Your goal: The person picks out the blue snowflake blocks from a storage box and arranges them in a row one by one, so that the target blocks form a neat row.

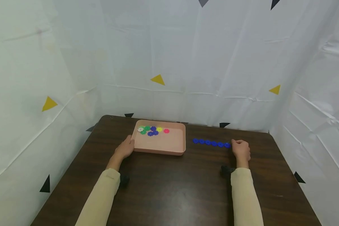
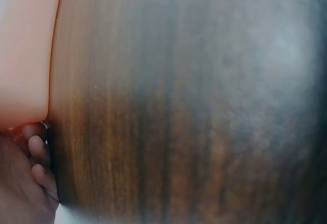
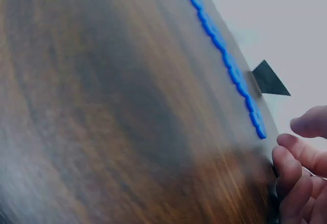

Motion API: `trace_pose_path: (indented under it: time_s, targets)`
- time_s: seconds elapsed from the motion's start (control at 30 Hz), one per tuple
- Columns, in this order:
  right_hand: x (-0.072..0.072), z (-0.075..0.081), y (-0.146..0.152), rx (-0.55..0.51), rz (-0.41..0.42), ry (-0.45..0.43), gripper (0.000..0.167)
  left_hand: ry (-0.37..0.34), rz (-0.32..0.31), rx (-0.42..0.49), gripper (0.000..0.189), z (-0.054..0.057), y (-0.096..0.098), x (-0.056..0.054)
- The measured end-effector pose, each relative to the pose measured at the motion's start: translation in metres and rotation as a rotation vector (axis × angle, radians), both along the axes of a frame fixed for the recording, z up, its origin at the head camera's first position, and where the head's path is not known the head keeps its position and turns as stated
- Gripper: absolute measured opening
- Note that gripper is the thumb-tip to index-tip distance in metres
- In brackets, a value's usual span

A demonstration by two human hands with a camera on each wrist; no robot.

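A pink tray [image 1: 158,144] lies toward the back of the table, and my left hand [image 1: 125,147] grips its left side. In the left wrist view, curled fingers [image 2: 40,152] sit at the tray's corner [image 2: 25,81]. Inside the tray are flower-shaped plastic pieces: green [image 1: 147,128], white [image 1: 140,129], blue [image 1: 153,128], yellow [image 1: 159,129] and pink [image 1: 166,131]. To its right, a row of blue flower pieces [image 1: 214,143] stretches across the table. My right hand [image 1: 241,150] is at the row's right end, its fingers [image 3: 291,175] loosely curled and its thumb apart, holding nothing.
The dark wooden table [image 1: 169,188] has its far edge just behind the tray and the blue row. White sheeting [image 1: 186,56] with yellow and black triangles hangs around the table. Dark devices [image 1: 226,171] are worn at both wrists.
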State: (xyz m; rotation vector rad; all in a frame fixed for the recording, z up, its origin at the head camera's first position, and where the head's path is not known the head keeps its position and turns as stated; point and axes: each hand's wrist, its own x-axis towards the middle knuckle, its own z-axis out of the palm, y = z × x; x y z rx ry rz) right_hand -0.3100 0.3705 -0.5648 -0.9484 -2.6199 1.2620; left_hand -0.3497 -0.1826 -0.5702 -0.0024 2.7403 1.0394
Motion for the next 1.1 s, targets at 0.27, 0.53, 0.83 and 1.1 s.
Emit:
trace_pose_path:
  time_s: [0.27, 0.53, 0.83, 1.1]
  targets:
    - [-0.002, -0.001, -0.001, -0.152, -0.049, 0.149, 0.046, 0.002, -0.002, -0.025, 0.061, 0.0, 0.0, -0.002]
    - [-0.022, -0.003, -0.047, -0.196, 0.077, 0.302, 0.038, -0.001, 0.009, -0.041, 0.059, -0.001, 0.001, -0.001]
    - [-0.059, 0.015, -0.132, -0.086, 0.348, 0.421, 0.027, -0.004, 0.033, -0.03, 0.057, -0.002, 0.002, 0.0]
    - [-0.075, 0.037, -0.217, -0.236, 0.641, 0.314, 0.033, 0.009, 0.045, -0.04, 0.058, -0.006, -0.003, 0.002]
